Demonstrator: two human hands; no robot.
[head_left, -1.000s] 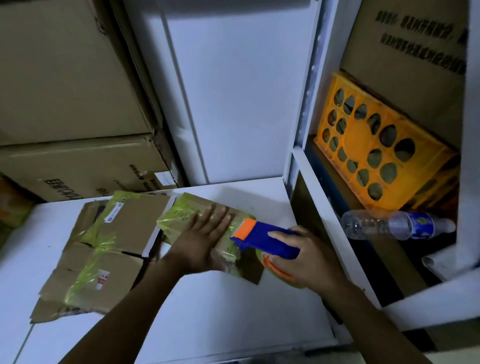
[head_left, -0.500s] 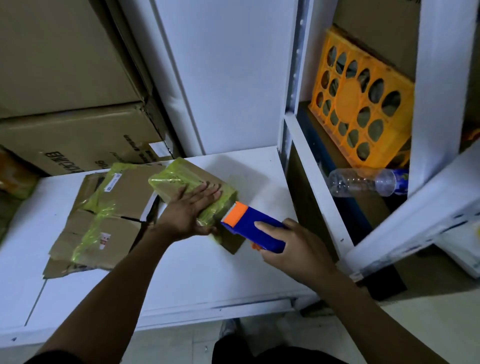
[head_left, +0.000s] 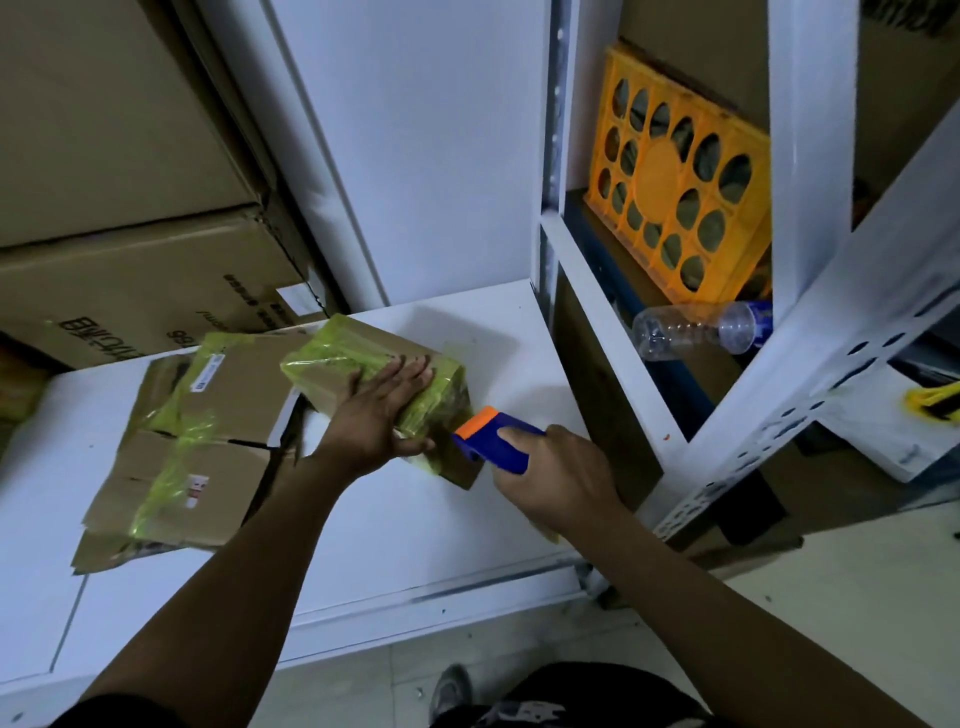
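Now left hand (head_left: 375, 421) presses parcel (head_left: 332, 364), right hand (head_left: 558, 470) grips dispenser (head_left: 493, 439).

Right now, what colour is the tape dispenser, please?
The tape dispenser is blue with an orange tip; head view.

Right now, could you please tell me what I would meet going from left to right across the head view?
flattened cardboard → taped box → tape dispenser → plastic bottle

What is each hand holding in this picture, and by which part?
The right hand holds the dispenser by its blue body, behind the orange tip. The left hand holds nothing: it presses flat on the box.
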